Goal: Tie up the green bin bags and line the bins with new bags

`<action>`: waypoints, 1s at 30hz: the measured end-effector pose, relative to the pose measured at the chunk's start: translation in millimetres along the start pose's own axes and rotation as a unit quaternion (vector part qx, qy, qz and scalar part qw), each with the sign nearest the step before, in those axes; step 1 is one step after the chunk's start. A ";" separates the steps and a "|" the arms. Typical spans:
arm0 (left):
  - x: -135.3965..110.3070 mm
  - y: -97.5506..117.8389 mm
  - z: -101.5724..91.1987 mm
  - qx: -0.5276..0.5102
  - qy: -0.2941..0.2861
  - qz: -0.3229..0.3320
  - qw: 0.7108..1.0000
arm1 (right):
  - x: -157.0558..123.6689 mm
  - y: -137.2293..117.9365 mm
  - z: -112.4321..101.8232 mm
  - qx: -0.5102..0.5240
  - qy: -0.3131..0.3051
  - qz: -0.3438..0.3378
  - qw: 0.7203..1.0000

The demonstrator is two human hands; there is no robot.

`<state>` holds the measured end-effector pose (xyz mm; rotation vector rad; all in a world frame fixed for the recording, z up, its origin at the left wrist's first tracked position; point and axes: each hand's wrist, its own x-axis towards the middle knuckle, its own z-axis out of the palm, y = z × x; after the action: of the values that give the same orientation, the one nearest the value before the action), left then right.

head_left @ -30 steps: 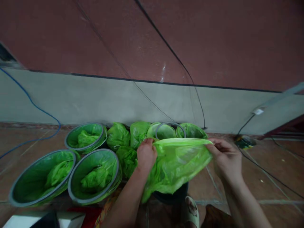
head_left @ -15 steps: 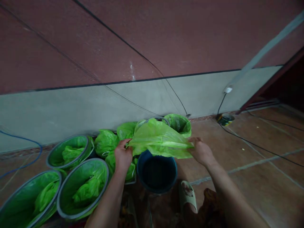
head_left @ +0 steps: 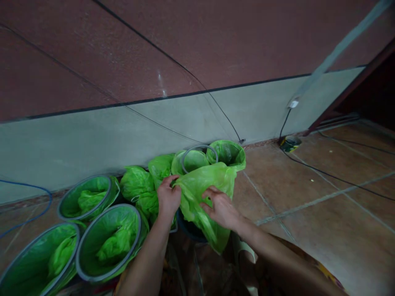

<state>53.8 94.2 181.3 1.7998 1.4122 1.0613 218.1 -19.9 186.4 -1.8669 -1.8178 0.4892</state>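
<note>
A thin bright green plastic bag (head_left: 212, 176) hangs in front of me. My left hand (head_left: 168, 196) pinches its upper left edge between thumb and fingers. Over the middle of the bag is my right hand (head_left: 221, 209), its thumb and fingers apart and curved; whether it touches the plastic is hard to tell. The right side of the bag droops down in a point. Beneath it stands a dark blue bucket (head_left: 189, 228), mostly covered by the bag and my hands.
Grey-rimmed bins with green liners (head_left: 108, 242) stand at the left. Bunched green bags (head_left: 135, 183) lie by the wall, beside a grey ring (head_left: 183, 161) and another green-lined bin (head_left: 236, 158). A small can (head_left: 290, 144) and a black cable (head_left: 327, 181) are on the tiles.
My right hand has let go of the bag's right end and moved left over its middle. The bag, stretched level before, now hangs down from my left hand.
</note>
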 end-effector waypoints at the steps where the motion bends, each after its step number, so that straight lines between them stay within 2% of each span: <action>1: 0.0 0.2 0.9 0.000 -0.003 -0.004 1.000 | -2.1 -3.7 3.2 -0.002 -0.002 0.003 1.000; 8: -2.0 4.8 5.1 0.005 -0.015 -0.003 1.000 | -11.1 -23.1 41.7 -0.074 -0.065 0.049 0.994; 10: -2.0 4.7 5.5 0.001 -0.024 -0.004 1.000 | -10.3 -24.2 50.3 -0.094 -0.061 0.061 0.992; 12: -0.7 2.9 4.3 -0.002 -0.032 -0.007 0.999 | -6.0 -20.7 50.2 -0.106 -0.044 0.064 0.991; 14: 1.8 -0.2 1.1 -0.003 -0.038 -0.015 0.999 | 2.1 -10.1 38.3 -0.110 -0.018 0.079 0.991; 16: 4.1 -3.4 -4.0 -0.006 -0.053 -0.027 0.998 | 12.2 8.6 15.5 -0.110 0.029 0.112 0.987; 19: 4.3 -5.4 -11.5 -0.021 -0.083 -0.027 0.996 | 24.5 45.6 -26.3 -0.111 0.159 0.173 0.966; 22: 0.2 -3.0 -13.9 -0.044 -0.119 0.007 0.992 | 26.2 75.1 -55.8 -0.110 0.242 0.195 0.944; 24: -2.8 0.1 -12.5 -0.060 -0.132 0.035 0.989 | 22.4 83.2 -63.1 -0.099 0.260 0.190 0.942; 27: -4.9 4.0 -8.4 -0.068 -0.121 0.059 0.989 | 15.9 81.8 -62.7 -0.061 0.275 0.165 0.945; 30: -5.7 3.9 -3.5 -0.017 -0.124 0.087 0.988 | 13.3 78.6 -61.6 -0.016 0.307 0.159 0.938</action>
<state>52.0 87.7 185.1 1.9812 1.1005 0.9012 318.3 -12.2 193.1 -2.0439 -1.1270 -0.0354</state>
